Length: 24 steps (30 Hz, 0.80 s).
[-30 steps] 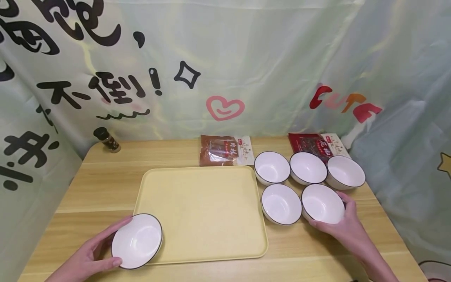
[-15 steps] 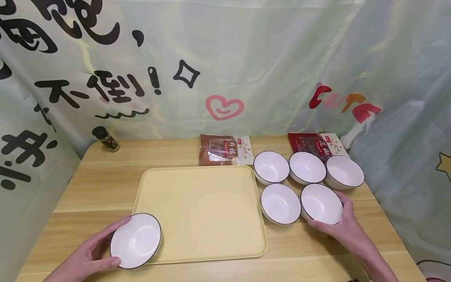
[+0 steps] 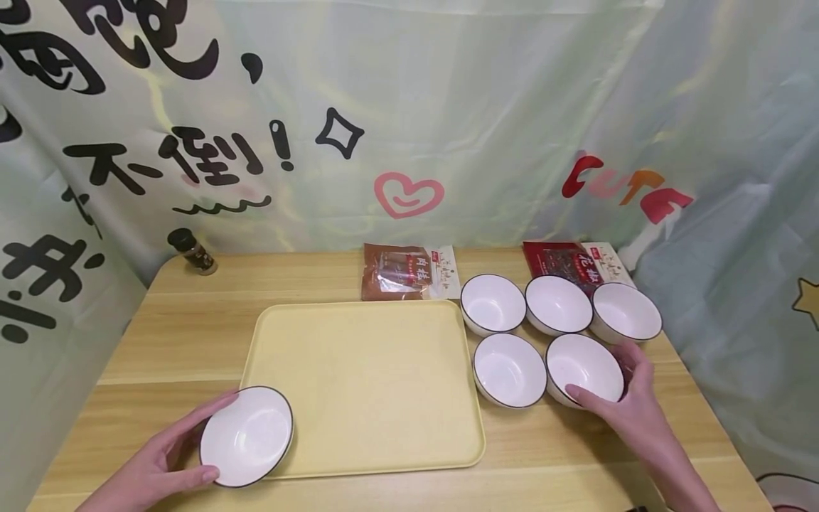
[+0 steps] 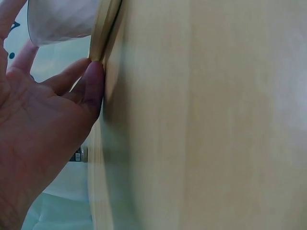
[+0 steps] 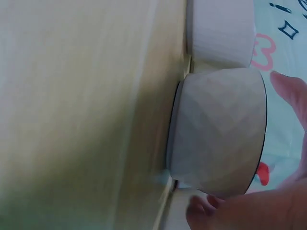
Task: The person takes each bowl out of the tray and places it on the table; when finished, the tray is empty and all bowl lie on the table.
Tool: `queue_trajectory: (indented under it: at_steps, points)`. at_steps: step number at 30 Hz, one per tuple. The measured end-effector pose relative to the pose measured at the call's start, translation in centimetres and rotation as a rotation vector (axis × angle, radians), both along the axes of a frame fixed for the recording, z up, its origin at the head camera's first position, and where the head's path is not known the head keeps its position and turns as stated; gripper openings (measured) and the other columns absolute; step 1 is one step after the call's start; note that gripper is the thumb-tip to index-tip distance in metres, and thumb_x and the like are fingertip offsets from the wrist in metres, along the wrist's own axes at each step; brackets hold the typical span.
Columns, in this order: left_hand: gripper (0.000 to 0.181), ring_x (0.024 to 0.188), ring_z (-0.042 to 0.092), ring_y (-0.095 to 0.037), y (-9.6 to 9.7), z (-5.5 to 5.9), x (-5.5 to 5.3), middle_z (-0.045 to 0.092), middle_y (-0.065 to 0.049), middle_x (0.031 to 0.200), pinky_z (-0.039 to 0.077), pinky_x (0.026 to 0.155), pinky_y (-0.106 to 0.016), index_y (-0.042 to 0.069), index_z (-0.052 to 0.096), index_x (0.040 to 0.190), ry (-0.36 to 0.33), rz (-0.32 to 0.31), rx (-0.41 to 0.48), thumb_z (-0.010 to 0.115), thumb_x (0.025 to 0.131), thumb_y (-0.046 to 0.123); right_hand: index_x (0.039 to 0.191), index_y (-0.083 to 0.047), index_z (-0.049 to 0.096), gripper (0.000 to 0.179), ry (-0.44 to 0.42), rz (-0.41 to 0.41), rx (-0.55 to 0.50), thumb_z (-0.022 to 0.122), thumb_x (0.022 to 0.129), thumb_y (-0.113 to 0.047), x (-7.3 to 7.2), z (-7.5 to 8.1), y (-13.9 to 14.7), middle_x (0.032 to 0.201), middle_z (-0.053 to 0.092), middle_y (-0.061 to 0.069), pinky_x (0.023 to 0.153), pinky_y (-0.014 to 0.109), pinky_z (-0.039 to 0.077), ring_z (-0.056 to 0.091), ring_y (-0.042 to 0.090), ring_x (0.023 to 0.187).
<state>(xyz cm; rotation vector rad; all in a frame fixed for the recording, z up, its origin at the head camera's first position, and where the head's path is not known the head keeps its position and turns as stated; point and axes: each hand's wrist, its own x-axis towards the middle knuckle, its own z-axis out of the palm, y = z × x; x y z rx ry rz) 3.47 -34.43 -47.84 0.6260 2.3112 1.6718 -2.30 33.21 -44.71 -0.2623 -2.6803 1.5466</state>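
My left hand (image 3: 168, 455) holds a white, dark-rimmed bowl (image 3: 247, 436) over the front left corner of the yellow tray (image 3: 358, 398), thumb and index finger spread along its rim. In the left wrist view, other fingertips of the left hand (image 4: 53, 105) meet at the tray's edge, below the bowl (image 4: 62, 19). My right hand (image 3: 630, 398) is around the right side of another such bowl (image 3: 585, 368). Its thumb sits over the near rim and its fingers are at the outer wall. In the right wrist view, a gap separates the thumb from this bowl (image 5: 218, 132).
Several more white bowls, one of them a neighbouring bowl (image 3: 510, 371), stand right of the tray. Behind lie a brown spice packet (image 3: 409, 273) and a red packet (image 3: 569, 264). A black-capped jar (image 3: 193, 252) is at back left. A printed cloth (image 3: 499, 128) hangs behind the table.
My right thumb has lifted from the bowl's outer side to above its rim, and the fingers have shifted along the wall. The left hand and its bowl have stayed in place.
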Motion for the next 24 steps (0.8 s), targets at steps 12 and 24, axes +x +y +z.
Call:
queue_trajectory:
  at_steps: [12, 24]
  points:
    - [0.084, 0.147, 0.043, 0.0, -0.1, 0.2, -0.5, 0.041, -0.007, 0.172, 0.037, 0.11, -0.013, 0.003, 0.034, 0.17, 0.005, 0.027, -0.04, 0.07, 0.096, -0.016, 0.171, -0.013, 0.017, 0.096, 0.131, -0.15, -0.044, 0.082, 0.1, -0.014, -0.3, 2.1, -2.2, 0.172, 0.026, 0.015, 0.118, 0.009, 0.016, 0.023, 0.019, 0.16]
    - [0.049, 0.132, 0.058, 0.001, 0.4, 1.6, -2.7, 0.064, -0.002, 0.152, 0.044, 0.101, -0.01, 0.007, 0.054, 0.16, 0.085, 0.31, -0.221, 0.062, 0.111, 0.002, 0.165, -0.009, 0.033, 0.093, 0.303, -0.066, -0.098, 0.086, 0.089, 0.005, -1.1, 3.6, -6.6, 0.165, 0.037, 0.007, 0.12, 0.015, 0.021, 0.033, 0.016, 0.152]
